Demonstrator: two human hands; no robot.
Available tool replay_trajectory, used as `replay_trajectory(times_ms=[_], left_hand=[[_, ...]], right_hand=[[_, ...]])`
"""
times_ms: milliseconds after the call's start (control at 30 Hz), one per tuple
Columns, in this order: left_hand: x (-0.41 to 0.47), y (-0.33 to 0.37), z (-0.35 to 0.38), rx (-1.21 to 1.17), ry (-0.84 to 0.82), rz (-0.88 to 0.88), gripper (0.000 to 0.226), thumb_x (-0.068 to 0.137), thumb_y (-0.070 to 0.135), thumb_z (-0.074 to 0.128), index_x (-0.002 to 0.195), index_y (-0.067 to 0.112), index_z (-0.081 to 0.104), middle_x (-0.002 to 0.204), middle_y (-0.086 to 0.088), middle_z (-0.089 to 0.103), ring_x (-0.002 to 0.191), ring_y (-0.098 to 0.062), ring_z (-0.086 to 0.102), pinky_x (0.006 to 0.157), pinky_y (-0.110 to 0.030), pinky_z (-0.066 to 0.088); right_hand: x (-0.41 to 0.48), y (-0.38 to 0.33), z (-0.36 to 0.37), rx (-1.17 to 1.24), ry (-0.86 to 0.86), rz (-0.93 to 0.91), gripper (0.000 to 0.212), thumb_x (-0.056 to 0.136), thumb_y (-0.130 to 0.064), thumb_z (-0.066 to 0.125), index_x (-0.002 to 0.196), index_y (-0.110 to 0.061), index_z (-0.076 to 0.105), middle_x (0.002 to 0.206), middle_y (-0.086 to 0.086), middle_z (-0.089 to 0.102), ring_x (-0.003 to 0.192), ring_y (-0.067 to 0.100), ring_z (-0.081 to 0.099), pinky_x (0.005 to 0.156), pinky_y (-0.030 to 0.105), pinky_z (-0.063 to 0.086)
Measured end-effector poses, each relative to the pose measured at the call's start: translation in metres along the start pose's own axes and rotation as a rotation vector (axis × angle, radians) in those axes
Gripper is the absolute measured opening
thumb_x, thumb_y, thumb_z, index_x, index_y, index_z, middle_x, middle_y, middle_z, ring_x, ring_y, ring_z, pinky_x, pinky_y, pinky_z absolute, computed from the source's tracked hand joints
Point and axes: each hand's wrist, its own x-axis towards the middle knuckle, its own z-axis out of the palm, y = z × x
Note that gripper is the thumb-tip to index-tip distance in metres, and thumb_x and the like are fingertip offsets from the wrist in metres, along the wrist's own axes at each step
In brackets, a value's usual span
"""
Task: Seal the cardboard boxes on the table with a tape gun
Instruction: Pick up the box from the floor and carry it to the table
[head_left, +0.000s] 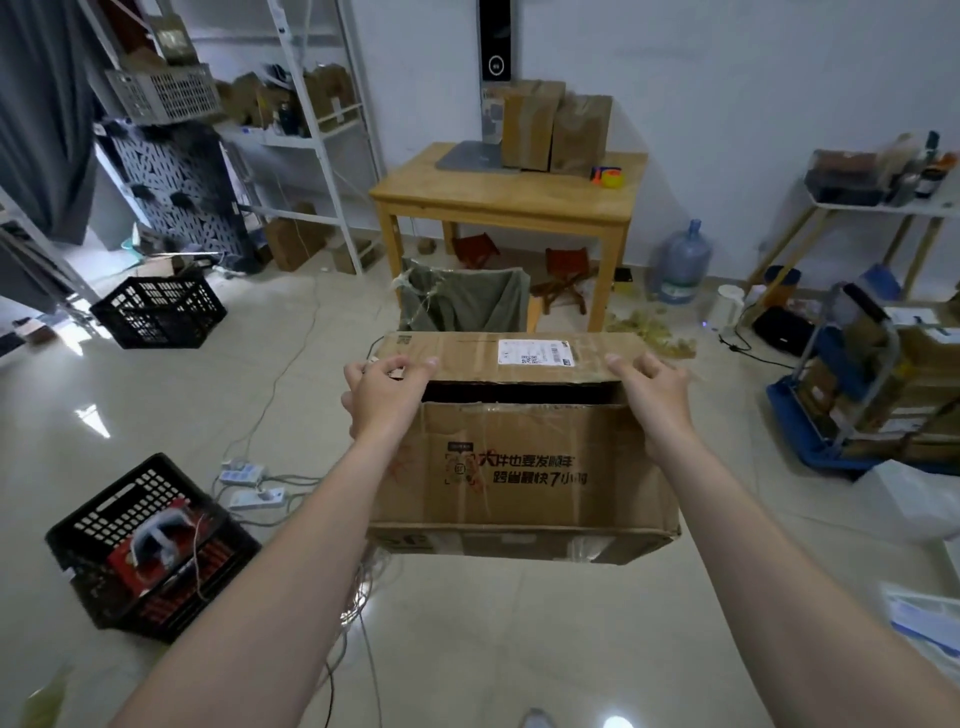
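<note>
I hold a large worn cardboard box (524, 467) in the air over the floor, its printed side facing me. A dark gap shows between its two top flaps. My left hand (382, 397) grips the box's upper left corner, fingers on the far flap. At the upper right corner, my right hand (657, 397) grips the same flap. Ahead stands a wooden table (467, 195) with two taped cardboard boxes (556, 127) at its back. An orange and yellow tape gun (608, 176) lies on the table's right side.
Black crates (156, 312) (150, 545) sit on the floor at left, with power strips and cables (249, 483) between them. A green-draped chair (465, 301) stands before the table. A water jug (680, 262) and a blue cart of boxes (878, 395) are at right. White shelving (311, 135) stands at back left.
</note>
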Motion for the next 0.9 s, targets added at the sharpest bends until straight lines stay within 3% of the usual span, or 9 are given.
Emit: replay_trajectory(times_ms=[167, 300, 400, 567, 800, 900], left_hand=[[0.095, 0.023, 0.021, 0.0, 0.044, -0.015, 0.048, 0.082, 0.059, 0.075, 0.118, 0.028, 0.069, 0.134, 0.007, 0.034, 0.135, -0.028, 0.033, 0.098, -0.04, 0.034], [0.17, 0.038, 0.027, -0.006, 0.067, -0.02, 0.046, 0.082, 0.06, 0.076, 0.116, 0.03, 0.067, 0.139, 0.003, 0.035, 0.135, -0.028, 0.033, 0.095, -0.038, 0.034], [0.23, 0.041, 0.026, 0.0, 0.081, -0.014, 0.047, 0.082, 0.062, 0.074, 0.116, 0.031, 0.067, 0.138, 0.004, 0.035, 0.135, -0.028, 0.032, 0.102, -0.043, 0.037], [0.344, 0.043, 0.015, 0.037, 0.122, 0.007, 0.053, 0.084, 0.069, 0.066, 0.118, 0.029, 0.07, 0.144, 0.003, 0.035, 0.136, -0.03, 0.032, 0.11, -0.051, 0.036], [0.53, 0.074, -0.016, 0.035, 0.109, 0.034, 0.058, 0.08, 0.075, 0.064, 0.118, 0.031, 0.073, 0.152, 0.001, 0.032, 0.141, -0.038, 0.029, 0.113, -0.055, 0.032], [0.598, 0.097, -0.028, 0.033, 0.118, 0.069, 0.055, 0.082, 0.072, 0.064, 0.117, 0.031, 0.073, 0.15, 0.001, 0.034, 0.141, -0.038, 0.03, 0.113, -0.053, 0.031]], right_hand=[[0.085, -0.045, 0.052, -0.084, -0.014, -0.058, 0.085, 0.083, -0.059, 0.072, 0.152, -0.018, 0.045, 0.153, 0.0, 0.028, 0.141, 0.03, 0.036, 0.116, 0.052, 0.034], [0.141, -0.077, 0.099, -0.052, -0.039, -0.075, 0.078, 0.089, -0.049, 0.072, 0.152, -0.012, 0.044, 0.151, 0.001, 0.03, 0.137, 0.022, 0.04, 0.108, 0.035, 0.034], [0.178, -0.097, 0.141, -0.029, -0.062, -0.076, 0.076, 0.091, -0.045, 0.072, 0.152, -0.009, 0.044, 0.151, 0.0, 0.03, 0.136, 0.02, 0.041, 0.1, 0.027, 0.031], [0.239, -0.131, 0.227, -0.031, -0.038, -0.076, 0.075, 0.091, -0.044, 0.072, 0.151, -0.008, 0.045, 0.15, 0.0, 0.029, 0.137, 0.02, 0.04, 0.108, 0.032, 0.033], [0.323, -0.213, 0.353, 0.028, -0.006, -0.071, 0.07, 0.094, -0.041, 0.068, 0.153, -0.013, 0.042, 0.156, -0.001, 0.024, 0.144, 0.022, 0.034, 0.108, 0.035, 0.034], [0.359, -0.249, 0.399, 0.06, 0.005, -0.087, 0.069, 0.096, -0.039, 0.067, 0.153, -0.01, 0.041, 0.156, -0.003, 0.022, 0.141, 0.02, 0.035, 0.098, 0.029, 0.032]])
